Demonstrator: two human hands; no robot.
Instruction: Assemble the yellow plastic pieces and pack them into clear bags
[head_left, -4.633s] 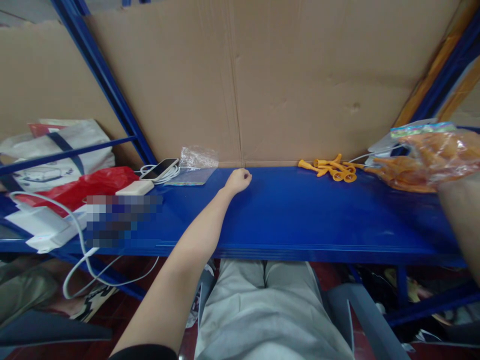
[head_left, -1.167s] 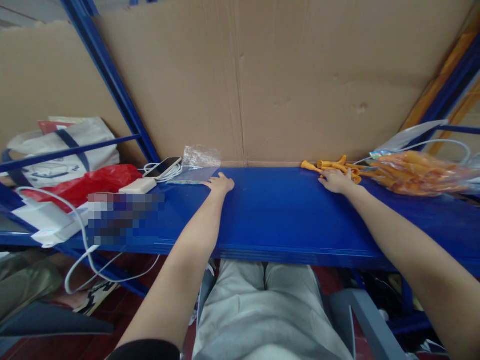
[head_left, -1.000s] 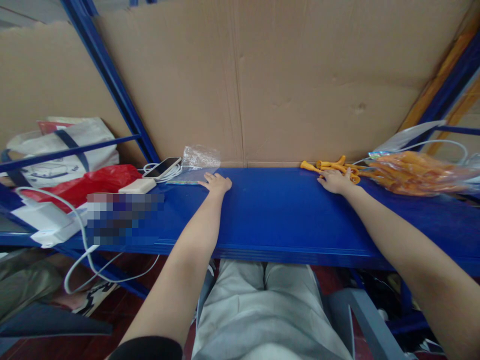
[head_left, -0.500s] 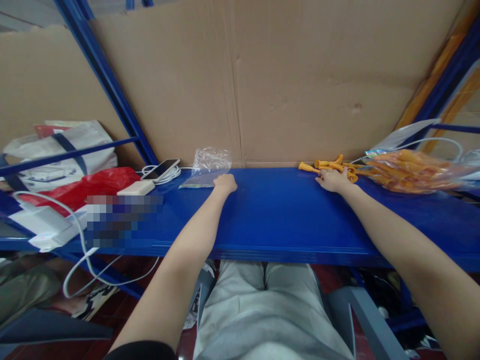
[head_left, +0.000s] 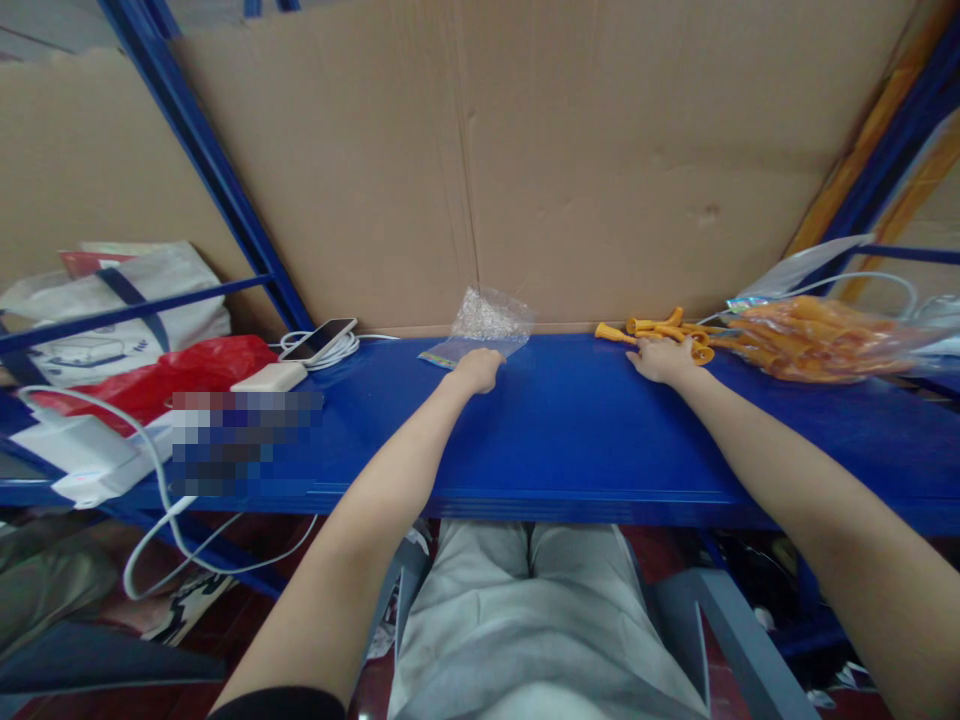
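Note:
A clear plastic bag [head_left: 491, 318] with a coloured strip along one edge stands crumpled on the blue tabletop. My left hand [head_left: 480, 370] is closed on the bag's near edge; its fingertips are hidden behind the hand. Farther right, my right hand [head_left: 664, 360] lies over loose orange plastic horns [head_left: 615, 333], touching them with its fingers apart. Part of the horns is hidden under that hand. Just right of it sits a larger clear bag full of orange horns [head_left: 810, 340].
A blue table [head_left: 585, 440] backs onto a cardboard panel [head_left: 585, 170]. On the left are a phone [head_left: 321, 342] on a coiled white cable, a white box [head_left: 270, 378], a red bag [head_left: 210, 370], a white tote [head_left: 142, 300] and a power strip [head_left: 112, 465]. Another person's leg [head_left: 60, 590] shows lower left.
My left hand has slid right across the table, bringing the clear plastic bag with it. My right hand stays on the loose orange horns.

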